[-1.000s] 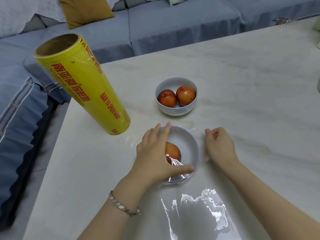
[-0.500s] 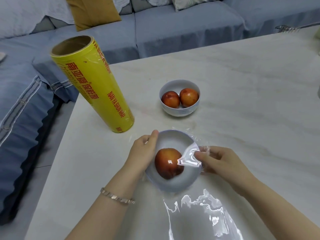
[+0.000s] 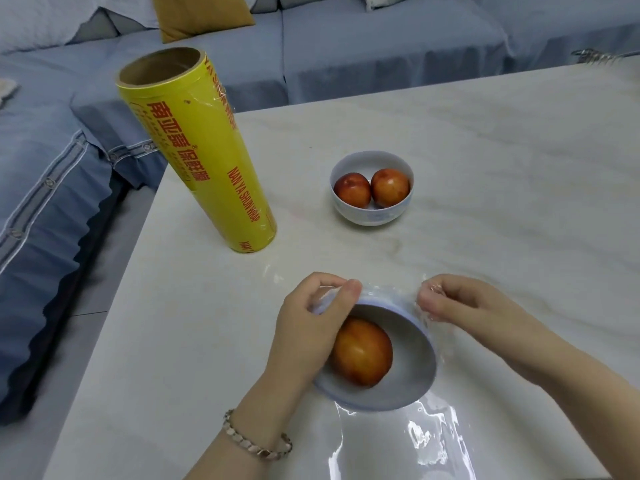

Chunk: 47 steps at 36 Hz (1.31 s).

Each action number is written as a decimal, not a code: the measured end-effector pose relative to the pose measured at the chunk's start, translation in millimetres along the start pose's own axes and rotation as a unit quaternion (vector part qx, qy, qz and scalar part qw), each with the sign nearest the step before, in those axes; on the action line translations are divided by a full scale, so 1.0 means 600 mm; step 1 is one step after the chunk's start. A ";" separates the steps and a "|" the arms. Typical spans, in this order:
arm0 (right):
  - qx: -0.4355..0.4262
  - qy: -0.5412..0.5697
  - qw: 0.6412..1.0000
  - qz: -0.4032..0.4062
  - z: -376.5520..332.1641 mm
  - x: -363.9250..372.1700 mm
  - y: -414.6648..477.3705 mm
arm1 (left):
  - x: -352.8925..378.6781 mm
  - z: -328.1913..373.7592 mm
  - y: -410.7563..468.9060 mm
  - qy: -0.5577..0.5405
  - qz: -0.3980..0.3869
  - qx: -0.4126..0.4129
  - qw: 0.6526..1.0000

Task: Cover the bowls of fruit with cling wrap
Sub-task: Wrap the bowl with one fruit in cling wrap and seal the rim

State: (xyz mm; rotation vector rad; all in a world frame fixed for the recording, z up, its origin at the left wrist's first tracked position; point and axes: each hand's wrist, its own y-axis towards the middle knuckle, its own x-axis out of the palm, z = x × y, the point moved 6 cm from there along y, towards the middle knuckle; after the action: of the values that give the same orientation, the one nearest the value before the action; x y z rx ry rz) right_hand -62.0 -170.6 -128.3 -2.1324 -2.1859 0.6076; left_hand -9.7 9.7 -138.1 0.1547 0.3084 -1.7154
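Observation:
A pale blue bowl [image 3: 405, 382] with one red-orange fruit [image 3: 363, 351] sits near the table's front, tilted toward me. Clear cling wrap [image 3: 408, 441] lies under and in front of it and runs up over its far rim. My left hand [image 3: 311, 320] grips the wrap at the far left rim, thumb over the edge. My right hand [image 3: 453, 299] pinches the wrap at the far right rim. A second white bowl [image 3: 372, 214] farther back holds two fruits and is uncovered. The yellow cling wrap roll [image 3: 204, 157] stands upright at the left.
The pale marble table [image 3: 485, 174] has its left edge close to the roll. A blue sofa [image 3: 363, 46] with a mustard cushion [image 3: 201, 12] runs behind and to the left. A metal object [image 3: 595, 57] lies at the far right edge.
My left hand slid from the bowl's left side to its far rim. My right hand carried the wrap's loose edge from over the fruit to the far right rim. The bowl now tilts toward me.

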 end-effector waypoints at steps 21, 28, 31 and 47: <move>-0.005 -0.202 0.974 -0.106 -0.062 -0.010 0.016 | 0.004 0.008 -0.002 -0.003 0.002 0.044 0.999; -0.030 0.040 0.995 -0.089 -0.068 -0.006 0.018 | 0.001 0.002 -0.001 -0.011 0.003 0.034 0.999; -0.042 0.084 0.996 -0.014 -0.066 -0.009 0.024 | 0.004 -0.003 0.000 -0.020 0.000 0.019 1.000; -0.109 -0.111 0.973 0.172 -0.019 0.028 0.073 | -0.008 -0.006 0.001 -0.039 -0.007 0.101 0.994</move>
State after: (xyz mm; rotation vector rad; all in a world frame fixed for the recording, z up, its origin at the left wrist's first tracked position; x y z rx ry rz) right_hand -17.9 -152.0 -135.0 -2.7141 -2.0817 0.6784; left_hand -8.7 15.3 -140.5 0.2346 0.0779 -1.7599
